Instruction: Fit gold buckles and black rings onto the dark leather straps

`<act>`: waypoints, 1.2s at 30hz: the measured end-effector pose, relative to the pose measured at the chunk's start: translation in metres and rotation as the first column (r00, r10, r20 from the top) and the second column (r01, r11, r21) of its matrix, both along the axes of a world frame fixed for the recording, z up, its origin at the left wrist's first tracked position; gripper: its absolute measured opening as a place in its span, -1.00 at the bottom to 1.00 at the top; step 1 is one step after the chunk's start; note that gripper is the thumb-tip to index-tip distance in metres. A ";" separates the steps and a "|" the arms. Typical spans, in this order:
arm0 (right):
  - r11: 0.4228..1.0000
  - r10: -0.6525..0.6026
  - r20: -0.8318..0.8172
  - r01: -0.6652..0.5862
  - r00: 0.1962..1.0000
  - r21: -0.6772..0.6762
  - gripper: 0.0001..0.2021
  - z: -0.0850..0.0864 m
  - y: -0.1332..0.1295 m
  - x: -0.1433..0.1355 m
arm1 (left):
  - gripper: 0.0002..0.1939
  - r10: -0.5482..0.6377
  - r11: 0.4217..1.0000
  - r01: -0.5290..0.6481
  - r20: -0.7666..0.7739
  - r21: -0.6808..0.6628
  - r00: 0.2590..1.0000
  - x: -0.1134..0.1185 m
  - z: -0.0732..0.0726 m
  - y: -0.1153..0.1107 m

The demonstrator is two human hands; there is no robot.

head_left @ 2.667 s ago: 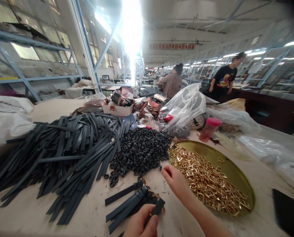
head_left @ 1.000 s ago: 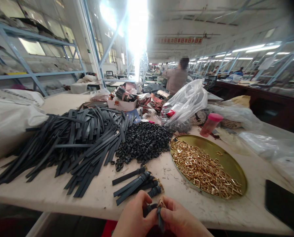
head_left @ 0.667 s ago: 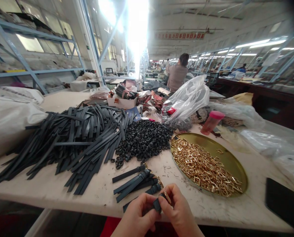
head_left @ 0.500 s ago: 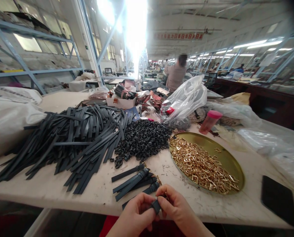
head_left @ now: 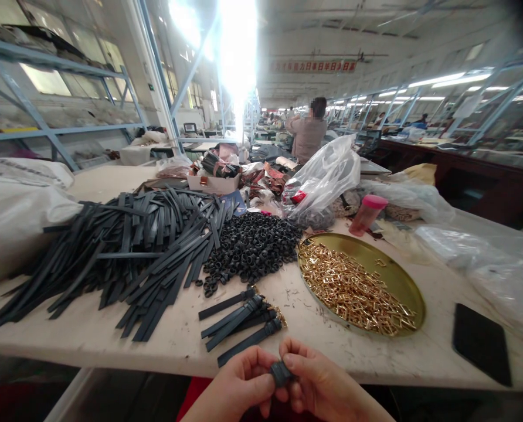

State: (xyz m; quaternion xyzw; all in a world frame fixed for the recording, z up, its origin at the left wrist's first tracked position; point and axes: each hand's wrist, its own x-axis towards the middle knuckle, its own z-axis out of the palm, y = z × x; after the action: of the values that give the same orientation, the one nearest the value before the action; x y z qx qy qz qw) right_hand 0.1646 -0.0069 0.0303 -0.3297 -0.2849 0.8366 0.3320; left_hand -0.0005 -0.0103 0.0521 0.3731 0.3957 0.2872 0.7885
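Close to the table's front edge, my left hand point(head_left: 249, 378) and my right hand point(head_left: 308, 372) pinch a dark strap point(head_left: 281, 374) from both sides. Fingers cover most of it, and I cannot make out a buckle on it. Just beyond my hands lie several finished-looking straps point(head_left: 244, 319) with gold buckles and loops at their right ends. A heap of small dark loops point(head_left: 257, 243) sits behind them. To the left spreads a large pile of loose dark straps point(head_left: 156, 234). Gold buckles point(head_left: 358, 287) fill much of a round gold tray point(head_left: 404, 281) on the right.
A black phone-like slab point(head_left: 482, 343) lies at the table's right. Behind the tray stand a pink-lidded jar point(head_left: 367, 215) and a clear plastic bag point(head_left: 327, 170). A white sack point(head_left: 19, 211) bulges at the left edge. A person point(head_left: 309, 132) stands farther back.
The strap in my fingers has turned, and its wider wrapped part now faces up. My right fingers have shifted around it. The view has swung slightly to the right.
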 end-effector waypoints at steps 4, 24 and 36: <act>0.883 -0.189 0.507 -0.080 0.841 0.463 -0.84 0.005 -0.003 0.001 | -0.60 0.015 1.000 -0.014 -0.056 0.025 0.998 0.002 0.000 -0.001; 0.515 -0.279 0.851 -0.679 0.446 0.524 -0.80 -0.003 0.016 -0.003 | -0.74 -0.071 0.963 0.184 -0.475 0.196 0.877 -0.007 -0.012 0.015; 0.259 -0.809 0.511 -0.606 0.289 0.752 -0.72 -0.052 0.081 -0.032 | -0.77 0.532 0.696 0.439 -0.818 0.569 0.217 -0.062 0.000 0.110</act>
State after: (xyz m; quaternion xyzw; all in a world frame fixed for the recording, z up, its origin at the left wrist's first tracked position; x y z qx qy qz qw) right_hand 0.1324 0.0745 -0.0216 -0.4953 -0.8185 0.0480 0.2870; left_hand -0.0621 0.0992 0.0518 0.7245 0.6616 0.1420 0.1311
